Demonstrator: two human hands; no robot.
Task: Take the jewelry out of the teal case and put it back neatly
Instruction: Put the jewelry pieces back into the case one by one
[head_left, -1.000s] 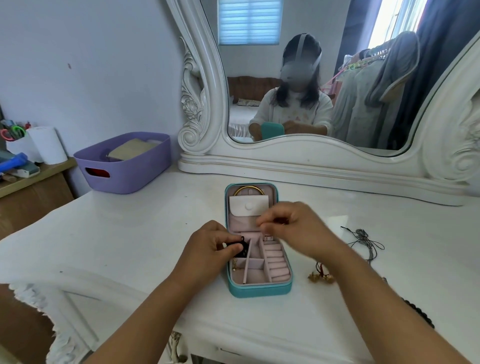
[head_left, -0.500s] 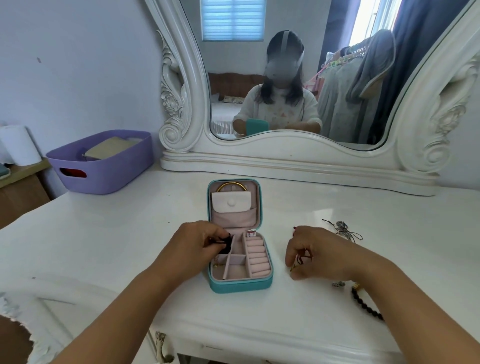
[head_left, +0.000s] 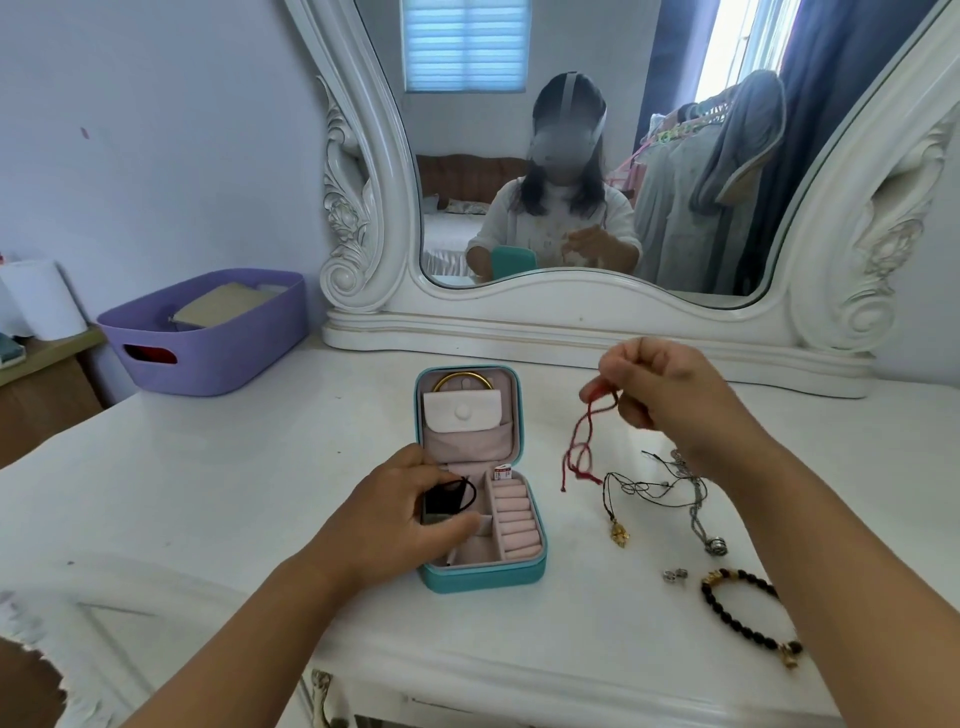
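Item 1. Teal case (head_left: 480, 574): lay open at the centre of the white surface (head_left: 208, 467), lid hinged back toward 12 o'clock. The lid lining carried a gold bangle (head_left: 462, 378) above a white snap pouch (head_left: 462, 411). The pink base was divided into compartments, with ring rolls (head_left: 514, 519) along its 3 o'clock side and a small red-and-white piece (head_left: 502, 472) at the head of the rolls.

Item 2. Left hand (head_left: 400, 525): rested over the 9 o'clock side of the base, fingers curled and gripping a small black item with a black loop (head_left: 449, 499); the item could not be identified.

Item 3. Right hand (head_left: 670, 395): raised above the surface at 2 o'clock from the case, fingertips pinching a red cord (head_left: 579, 441), which hung down with its lower end close to the surface.

Item 4. Jewelry laid out at 3 o'clock from the case, apart from it: a black cord with a gold pendant (head_left: 618, 532); a grey chain with a silver ring charm (head_left: 716, 545), its upper end tangled with the black cord; two small silver pieces (head_left: 675, 574); a dark beaded bracelet (head_left: 737, 618) with gold charms, nearest the surface's front edge.

Item 5. Purple basket (head_left: 208, 343): at 10 o'clock on the surface, holding a flat tan object.

Item 6. Ornate white mirror (head_left: 571, 312): stood at 12 o'clock along the back of the surface.
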